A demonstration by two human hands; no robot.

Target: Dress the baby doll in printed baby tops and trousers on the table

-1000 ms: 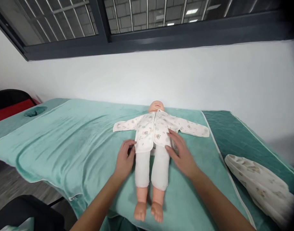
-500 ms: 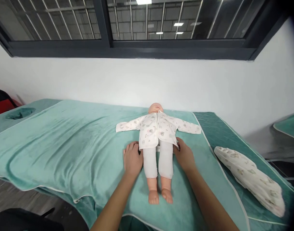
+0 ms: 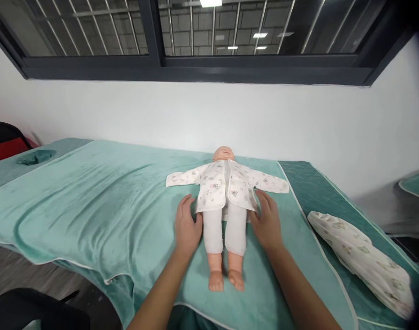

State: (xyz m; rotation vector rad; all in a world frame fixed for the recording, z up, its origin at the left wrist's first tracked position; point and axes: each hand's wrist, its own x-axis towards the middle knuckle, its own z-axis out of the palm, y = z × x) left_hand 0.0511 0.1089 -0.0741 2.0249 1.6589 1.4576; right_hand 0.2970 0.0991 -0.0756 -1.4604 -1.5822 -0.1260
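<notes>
A baby doll (image 3: 224, 153) lies on its back with its head toward the wall and its bare feet toward me. It wears a white printed jacket (image 3: 212, 185), sleeves spread out to both sides, and white trousers (image 3: 212, 231). The jacket's front edges lie apart, showing a narrow strip between them. My left hand (image 3: 187, 229) rests beside the left hem, its fingers apart and the thumb near the doll's leg. On the other side, my right hand (image 3: 267, 224) is open, with its thumb close to the right hem corner.
Light green cloth (image 3: 102, 197) with folds covers the bed. A rolled white printed cloth (image 3: 362, 259) lies on the darker green cover (image 3: 298, 183) at right. A dark-framed window (image 3: 195, 68) is above. A black chair (image 3: 37, 309) stands at lower left.
Both hands have loosened from the jacket's hem corners, and their fingers have spread. The jacket's front edges lie slightly wider apart. The view has shifted a little.
</notes>
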